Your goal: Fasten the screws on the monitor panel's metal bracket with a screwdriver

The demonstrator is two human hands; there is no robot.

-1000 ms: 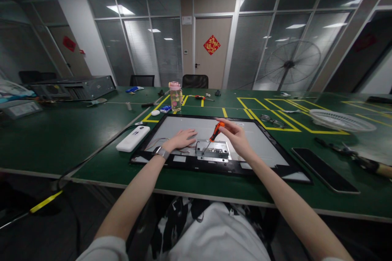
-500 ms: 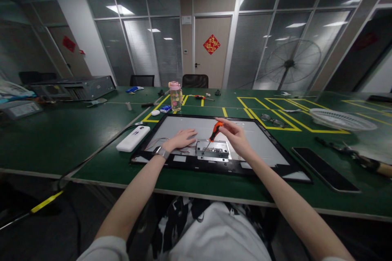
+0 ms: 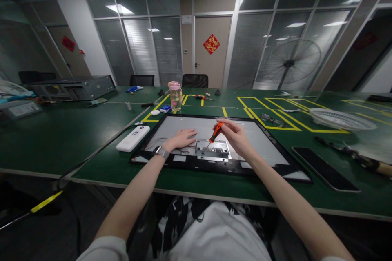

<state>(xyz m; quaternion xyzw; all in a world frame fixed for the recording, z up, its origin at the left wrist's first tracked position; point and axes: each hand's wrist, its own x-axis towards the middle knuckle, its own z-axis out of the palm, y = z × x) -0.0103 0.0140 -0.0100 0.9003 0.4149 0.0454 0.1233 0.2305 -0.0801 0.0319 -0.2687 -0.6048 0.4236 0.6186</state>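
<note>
A large flat display panel, grey with a black frame, lies on the green table before me. Near its front edge sits a metal bracket. My right hand grips the orange-and-black handle of a screwdriver. The screwdriver leans, its tip down at the left part of the bracket; whether a screw is under it is too small to tell. My left hand lies flat on the panel just left of the bracket, fingers stretched out. Thin wires run beside that wrist.
Left of the panel lies a white power bank; a black phone is to the right. Behind stand a pink-lidded bottle and another screwdriver. Glasses, a white basket and a computer case are farther out.
My right hand's fingers have shifted on the screwdriver handle, closing lower around its top. The screwdriver's tip stays at the bracket's left part. My left hand has not moved.
</note>
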